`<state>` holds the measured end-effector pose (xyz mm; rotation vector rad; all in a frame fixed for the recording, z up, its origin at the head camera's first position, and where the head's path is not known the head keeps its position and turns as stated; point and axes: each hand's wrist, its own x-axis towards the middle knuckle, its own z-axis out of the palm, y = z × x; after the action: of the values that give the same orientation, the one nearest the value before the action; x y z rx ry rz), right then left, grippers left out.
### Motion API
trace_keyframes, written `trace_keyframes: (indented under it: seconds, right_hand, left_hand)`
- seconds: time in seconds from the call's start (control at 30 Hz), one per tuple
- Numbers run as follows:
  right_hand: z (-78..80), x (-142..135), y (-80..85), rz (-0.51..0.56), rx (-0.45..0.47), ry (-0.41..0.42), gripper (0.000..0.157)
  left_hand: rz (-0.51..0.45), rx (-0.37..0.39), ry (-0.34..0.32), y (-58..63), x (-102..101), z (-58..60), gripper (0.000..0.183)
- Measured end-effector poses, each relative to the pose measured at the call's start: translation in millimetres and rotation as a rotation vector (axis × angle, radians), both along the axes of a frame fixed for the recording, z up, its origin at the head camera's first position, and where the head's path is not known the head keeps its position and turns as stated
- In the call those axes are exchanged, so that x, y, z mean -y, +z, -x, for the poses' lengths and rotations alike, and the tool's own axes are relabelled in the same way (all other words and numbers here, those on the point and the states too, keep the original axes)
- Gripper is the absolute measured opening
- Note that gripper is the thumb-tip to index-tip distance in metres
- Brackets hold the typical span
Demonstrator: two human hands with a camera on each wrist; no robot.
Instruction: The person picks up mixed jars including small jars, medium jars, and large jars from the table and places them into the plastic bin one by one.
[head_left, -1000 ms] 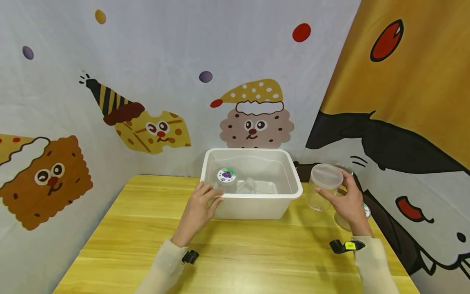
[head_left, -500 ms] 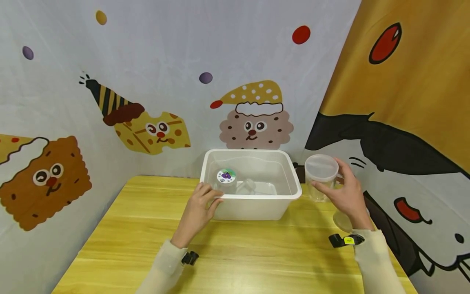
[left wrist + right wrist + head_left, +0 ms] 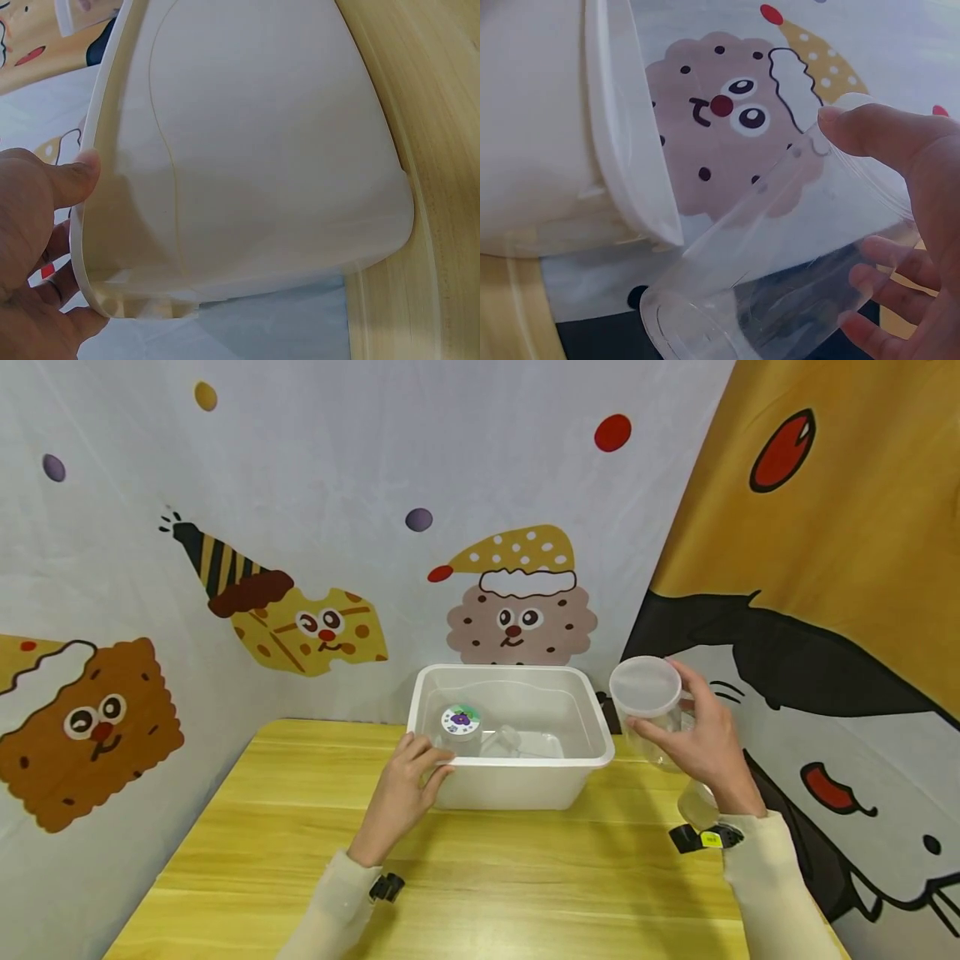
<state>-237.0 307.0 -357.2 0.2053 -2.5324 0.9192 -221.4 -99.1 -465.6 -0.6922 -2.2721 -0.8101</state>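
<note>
My left hand [image 3: 407, 783] grips the front left rim of a white plastic tub [image 3: 517, 785], fingers over the edge; the thumb shows against its wall in the left wrist view. To the right of the tub, my right hand [image 3: 705, 735] holds a clear plastic jar [image 3: 772, 247] with a frosted lid [image 3: 646, 686]. Thumb and fingers lie on opposite sides of the jar, and its inside looks see-through. Inside the tub stands a lidded jar with a purple-and-green label [image 3: 461, 720] on top, beside a small clear plastic piece [image 3: 506, 740].
Another clear round container [image 3: 699, 804] stands on the wooden table [image 3: 480, 877], partly hidden behind my right wrist. A cartoon-printed cloth [image 3: 330, 460] hangs right behind the tub, and a second printed part closes off the right side.
The right hand has raised the clear jar and shifted it slightly left, nearer the tub. More of the container by the right wrist now shows. The left hand stays on the rim.
</note>
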Motion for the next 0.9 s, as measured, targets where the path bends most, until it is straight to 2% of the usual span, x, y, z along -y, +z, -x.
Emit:
trace_keyframes:
  seconds: [0.43,0.77,0.9]
  right_hand:
    - [0.2,21.2,29.1,-0.054,-0.051,0.084,0.101]
    - [13.4,37.9,37.0,-0.091,-0.091,0.188,0.101]
    - [17.5,46.0,37.9,-0.123,-0.072,0.21,0.101]
  left_hand:
    - [-0.011,-0.003,-0.003,-1.5,-0.3,0.2,0.015]
    - [-0.012,-0.011,-0.011,-1.0,0.3,0.4,0.015]
    - [-0.015,-0.012,-0.017,-2.0,0.1,0.9,0.014]
